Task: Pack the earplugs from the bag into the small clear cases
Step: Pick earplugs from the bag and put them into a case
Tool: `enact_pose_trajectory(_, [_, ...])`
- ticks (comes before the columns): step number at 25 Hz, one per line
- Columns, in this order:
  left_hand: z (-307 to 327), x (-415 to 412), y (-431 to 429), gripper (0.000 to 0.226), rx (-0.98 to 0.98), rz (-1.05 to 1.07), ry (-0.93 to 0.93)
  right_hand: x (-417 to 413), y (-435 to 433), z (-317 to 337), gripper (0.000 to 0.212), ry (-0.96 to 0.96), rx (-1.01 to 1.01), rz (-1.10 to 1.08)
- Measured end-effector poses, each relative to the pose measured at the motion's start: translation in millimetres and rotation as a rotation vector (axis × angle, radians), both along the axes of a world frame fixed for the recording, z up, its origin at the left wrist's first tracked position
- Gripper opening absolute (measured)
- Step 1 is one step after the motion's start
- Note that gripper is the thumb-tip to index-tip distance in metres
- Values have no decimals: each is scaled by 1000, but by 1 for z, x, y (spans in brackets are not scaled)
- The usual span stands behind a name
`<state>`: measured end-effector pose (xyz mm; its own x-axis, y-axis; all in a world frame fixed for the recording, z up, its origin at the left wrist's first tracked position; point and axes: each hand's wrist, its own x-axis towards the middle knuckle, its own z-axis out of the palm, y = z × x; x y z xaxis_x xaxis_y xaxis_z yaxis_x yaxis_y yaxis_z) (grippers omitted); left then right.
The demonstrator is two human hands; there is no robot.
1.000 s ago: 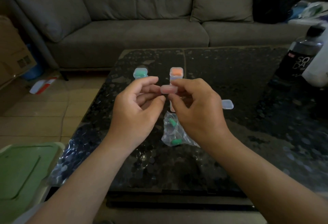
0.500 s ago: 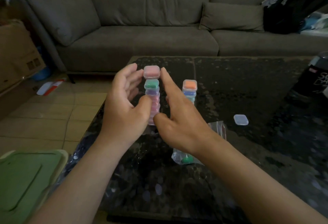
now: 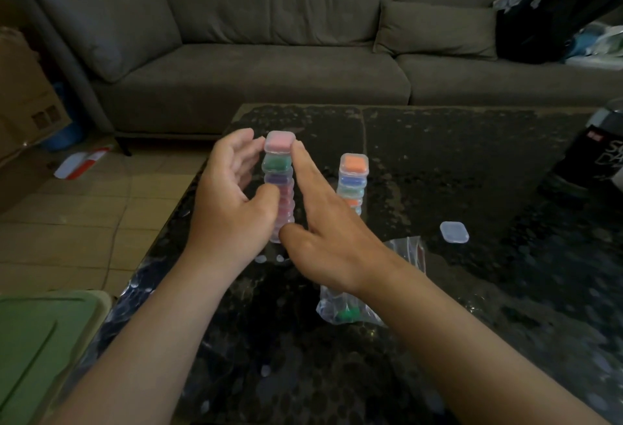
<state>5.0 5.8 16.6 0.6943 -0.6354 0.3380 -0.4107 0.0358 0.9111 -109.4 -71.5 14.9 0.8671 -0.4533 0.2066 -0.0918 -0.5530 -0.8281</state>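
Note:
Two stacks of small clear cases stand on the dark table (image 3: 438,155). The left stack (image 3: 283,202) is topped by a pink-filled case (image 3: 279,142), the right stack (image 3: 353,185) by an orange-filled one. My left hand (image 3: 232,202) cups the left stack, fingertips against the pink case and thumb on the stack's front. My right hand (image 3: 323,232) has straight fingers, its index fingertip touching the pink case's right side. The clear bag (image 3: 350,311) with green earplugs lies under my right wrist. An empty closed case (image 3: 454,231) lies to the right.
A grey sofa (image 3: 269,64) runs behind the table. A dark bottle (image 3: 596,155) stands at the table's right edge. A green-lidded bin (image 3: 37,350) sits at lower left, with cardboard boxes (image 3: 23,104) on the tiled floor to the left.
The pink case that both hands held above the table a second ago now sits on top of the left stack. Both hands have moved left with it and stay beside the stack.

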Motion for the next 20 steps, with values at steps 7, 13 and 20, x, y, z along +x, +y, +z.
enact_pose_trajectory(7, [-1, 1, 0, 64, 1, 11, 6, 1, 1, -4, 101, 47, -6, 25])
enact_pose_trajectory(13, [-1, 2, 2, 62, -10, 0, 19, 0, 2, -4, 102, 60, 11, 37])
enact_pose_trajectory(20, [0, 1, 2, 62, -2, 10, 7, 0, 2, -5, 101, 77, -13, 24])
